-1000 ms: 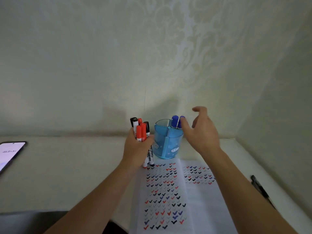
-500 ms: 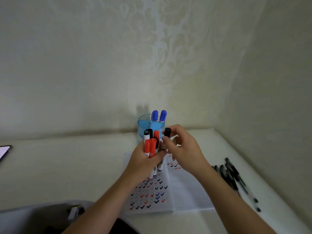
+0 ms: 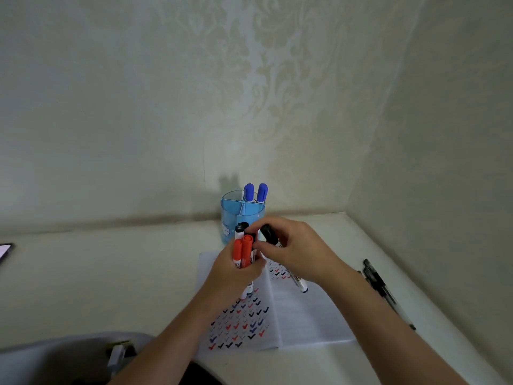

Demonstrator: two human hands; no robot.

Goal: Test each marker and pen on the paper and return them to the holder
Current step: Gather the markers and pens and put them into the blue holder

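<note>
My left hand (image 3: pixel 236 276) grips a bundle of markers (image 3: pixel 243 252) with red and black caps, held upright above the paper (image 3: pixel 305 315). My right hand (image 3: pixel 299 251) pinches a black-capped marker (image 3: pixel 269 234) beside that bundle; its white barrel runs down under the hand and its end shows over the paper. The blue divided holder (image 3: pixel 240 215) stands just behind both hands with two blue-capped markers (image 3: pixel 255 192) in it. The paper carries rows of red, blue and black tick marks.
Several black pens (image 3: pixel 380 284) lie on the table at the right, close to the side wall. A phone (image 3: pixel 5 251) lies at the far left edge. A grey object (image 3: pixel 69 357) fills the bottom left corner. Walls close the table at back and right.
My right hand left the holder, came to the bundle and took hold of a black-capped marker, drawing it slightly right. The camera view dropped, showing more of the paper and pens.
</note>
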